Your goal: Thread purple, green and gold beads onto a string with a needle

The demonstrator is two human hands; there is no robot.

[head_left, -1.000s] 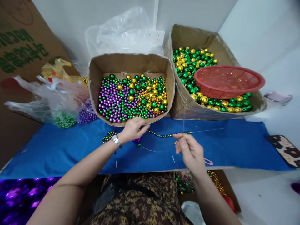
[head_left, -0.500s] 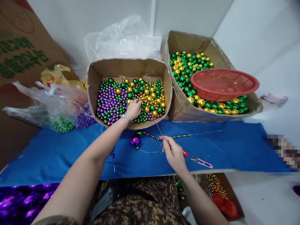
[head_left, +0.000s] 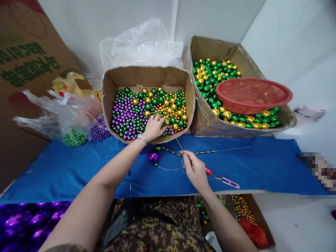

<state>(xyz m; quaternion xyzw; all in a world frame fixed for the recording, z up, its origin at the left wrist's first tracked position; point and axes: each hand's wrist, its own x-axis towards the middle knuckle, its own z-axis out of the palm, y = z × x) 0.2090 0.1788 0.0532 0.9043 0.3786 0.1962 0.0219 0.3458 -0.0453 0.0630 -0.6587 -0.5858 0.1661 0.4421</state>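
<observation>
Two bare hands are over a blue cloth [head_left: 257,166], the left one farther forward. The left hand [head_left: 155,128] reaches past the front rim of an open cardboard box [head_left: 149,76], fingers bent down over loose green, purple and gold beads [head_left: 124,115]; whether they grip any cannot be told. The right hand [head_left: 194,168] stays outside that rim, thumb and finger pinched on a straight pale strand [head_left: 177,141], needle or thread, which slants up across the rim in view. Behind that hand, a string of small beads [head_left: 206,152] crosses the cloth toward a big purple bead [head_left: 153,156] near the box. Pink thread snips [head_left: 229,182] lie to its right, near the cloth's front edge. Blue cloth stretches widely beyond the snips and left of the purple bead. Sideways room is tight at the back: a second cardboard box [head_left: 210,128] bearing a red basket [head_left: 232,105] and plastic bags [head_left: 65,108] flank the first box closely.
</observation>
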